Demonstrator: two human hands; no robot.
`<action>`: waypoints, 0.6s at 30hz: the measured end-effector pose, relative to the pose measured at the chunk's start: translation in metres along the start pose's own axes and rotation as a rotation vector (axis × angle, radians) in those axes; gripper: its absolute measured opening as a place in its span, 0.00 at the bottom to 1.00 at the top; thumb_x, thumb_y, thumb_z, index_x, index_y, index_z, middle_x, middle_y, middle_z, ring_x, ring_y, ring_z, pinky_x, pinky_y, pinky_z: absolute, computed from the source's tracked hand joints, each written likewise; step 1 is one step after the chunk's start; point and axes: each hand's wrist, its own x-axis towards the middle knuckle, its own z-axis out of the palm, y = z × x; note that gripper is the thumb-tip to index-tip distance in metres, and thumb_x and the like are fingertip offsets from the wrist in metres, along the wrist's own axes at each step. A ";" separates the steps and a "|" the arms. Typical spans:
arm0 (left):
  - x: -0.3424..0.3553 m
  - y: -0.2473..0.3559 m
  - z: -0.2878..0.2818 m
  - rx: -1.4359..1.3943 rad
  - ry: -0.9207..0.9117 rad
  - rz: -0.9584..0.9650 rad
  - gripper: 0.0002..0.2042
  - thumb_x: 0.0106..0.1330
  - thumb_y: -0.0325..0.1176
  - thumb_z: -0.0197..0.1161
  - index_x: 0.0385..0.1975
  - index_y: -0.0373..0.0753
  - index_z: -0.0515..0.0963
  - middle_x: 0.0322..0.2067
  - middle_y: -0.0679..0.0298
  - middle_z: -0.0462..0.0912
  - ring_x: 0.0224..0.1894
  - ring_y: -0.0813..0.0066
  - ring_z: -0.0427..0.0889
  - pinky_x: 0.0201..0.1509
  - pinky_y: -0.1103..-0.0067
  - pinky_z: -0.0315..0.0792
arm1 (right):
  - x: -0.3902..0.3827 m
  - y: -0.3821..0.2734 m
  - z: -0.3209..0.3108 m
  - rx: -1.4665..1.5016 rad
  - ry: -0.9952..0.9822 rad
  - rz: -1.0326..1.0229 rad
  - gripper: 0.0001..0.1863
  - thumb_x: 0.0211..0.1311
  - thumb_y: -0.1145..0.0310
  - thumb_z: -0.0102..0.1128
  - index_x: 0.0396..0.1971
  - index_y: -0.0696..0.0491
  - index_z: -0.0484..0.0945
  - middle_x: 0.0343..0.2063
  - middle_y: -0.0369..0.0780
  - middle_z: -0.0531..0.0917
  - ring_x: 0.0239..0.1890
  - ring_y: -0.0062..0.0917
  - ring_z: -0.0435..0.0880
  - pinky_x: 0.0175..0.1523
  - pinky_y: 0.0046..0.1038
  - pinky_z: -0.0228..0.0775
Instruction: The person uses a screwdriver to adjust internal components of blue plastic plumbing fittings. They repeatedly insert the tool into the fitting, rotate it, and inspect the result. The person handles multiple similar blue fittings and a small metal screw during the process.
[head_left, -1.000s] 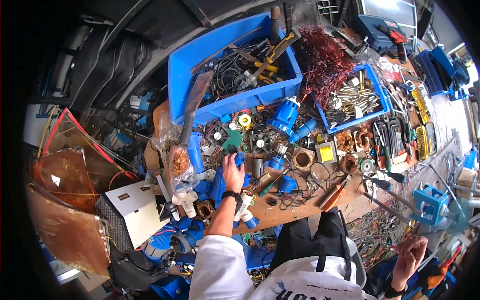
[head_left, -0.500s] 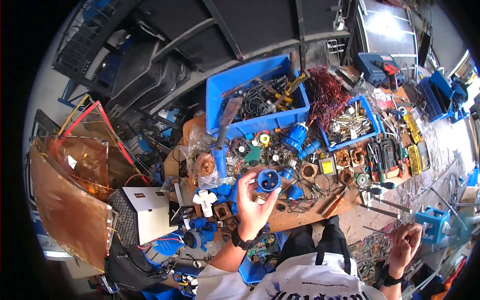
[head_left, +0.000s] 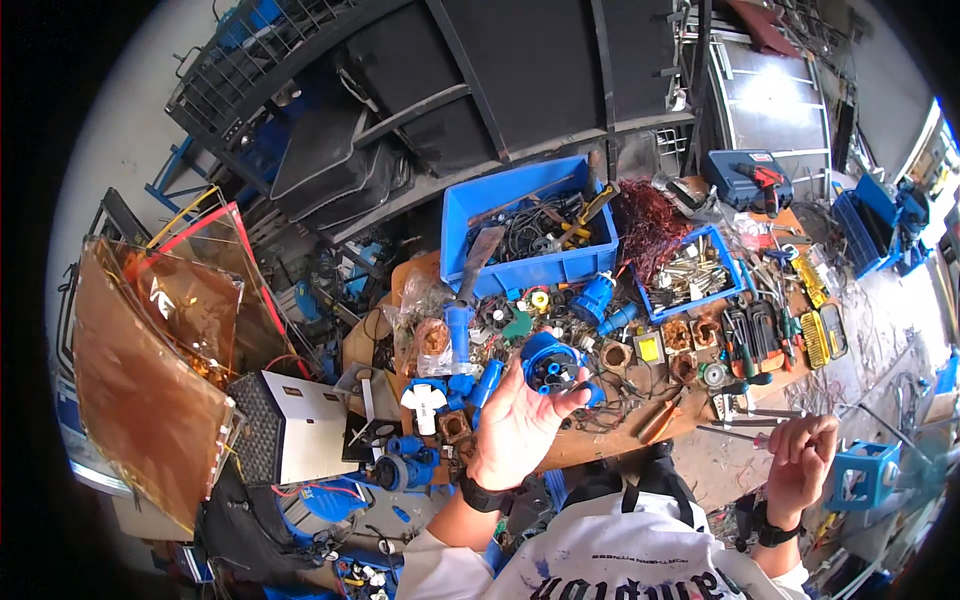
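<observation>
My left hand (head_left: 520, 430) is closed round a blue round industrial plug (head_left: 538, 350), held up above the workbench with its open end and dark inner contacts turned toward me. Off to the right, my right hand (head_left: 803, 455) is closed on a screwdriver (head_left: 728, 433), whose thin metal shaft points left; the fingers hide most of its handle. Below and left of the plug, a white pipe-like fitting (head_left: 425, 403) and more blue connector parts (head_left: 405, 465) lie on the bench. An orange-handled tool (head_left: 660, 420) rests between my two hands, near the bench's front edge.
A blue crate (head_left: 545, 268) of cables and tools stands at the back, beside tangled red wire (head_left: 648, 222) and a blue tray (head_left: 690, 300) of metal pieces. Pliers (head_left: 740, 340) and a yellow brush (head_left: 815, 340) lie right. A blue metal frame (head_left: 865, 475) stands far right.
My left hand has brought the plug a little nearer and to the right, tilting its opening. My right hand has risen slightly with the screwdriver. The whole view has shifted a little.
</observation>
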 end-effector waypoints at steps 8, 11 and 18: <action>-0.020 -0.015 0.007 -0.293 -0.027 -0.126 0.24 0.74 0.43 0.49 0.65 0.37 0.60 0.57 0.45 0.70 0.58 0.48 0.74 0.60 0.61 0.74 | 0.003 -0.018 0.027 0.128 -0.070 -0.053 0.15 0.62 0.60 0.59 0.33 0.52 0.63 0.18 0.33 0.65 0.19 0.19 0.64 0.28 0.25 0.61; -0.027 -0.020 0.010 -0.356 -0.036 -0.155 0.24 0.74 0.43 0.48 0.64 0.38 0.61 0.57 0.47 0.69 0.59 0.48 0.72 0.63 0.61 0.72 | 0.011 -0.031 0.047 0.185 -0.085 -0.098 0.15 0.63 0.59 0.58 0.31 0.51 0.62 0.18 0.32 0.65 0.18 0.19 0.64 0.28 0.24 0.61; -0.039 -0.038 0.027 -0.188 -0.036 -0.061 0.27 0.72 0.44 0.52 0.67 0.39 0.57 0.58 0.47 0.69 0.58 0.49 0.74 0.60 0.58 0.73 | 0.015 -0.060 0.091 0.390 -0.131 -0.343 0.17 0.62 0.59 0.64 0.25 0.48 0.64 0.12 0.32 0.67 0.14 0.19 0.66 0.21 0.21 0.63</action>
